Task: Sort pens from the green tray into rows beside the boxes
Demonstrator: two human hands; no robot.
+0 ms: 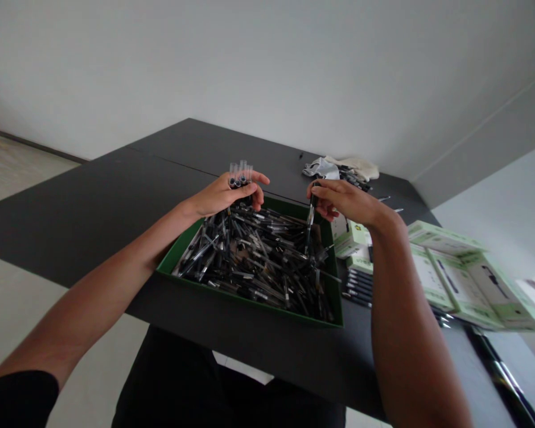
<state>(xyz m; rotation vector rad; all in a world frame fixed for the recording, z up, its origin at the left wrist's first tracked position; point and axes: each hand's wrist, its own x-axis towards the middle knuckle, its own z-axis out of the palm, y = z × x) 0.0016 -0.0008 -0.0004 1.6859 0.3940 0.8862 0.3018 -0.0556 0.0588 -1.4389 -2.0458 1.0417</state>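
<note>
A shallow green tray (pixel 249 297) holds a dense heap of black pens with clear parts (pixel 254 255), lying crossed in all directions. My left hand (pixel 225 196) is above the tray's far left corner, gripping a small bunch of pens (pixel 239 173) with their clear ends sticking up. My right hand (pixel 336 201) is over the tray's far right corner. Its fingers pinch one black pen (pixel 311 220), which hangs downward into the heap.
The dark table (pixel 116 202) carries white-and-green boxes (pixel 455 273) and a row of black pens (pixel 359 285) at right. Crumpled grey and cream cloth (pixel 339 168) lies with more pens at the back. A dark-clothed body shows below the near edge.
</note>
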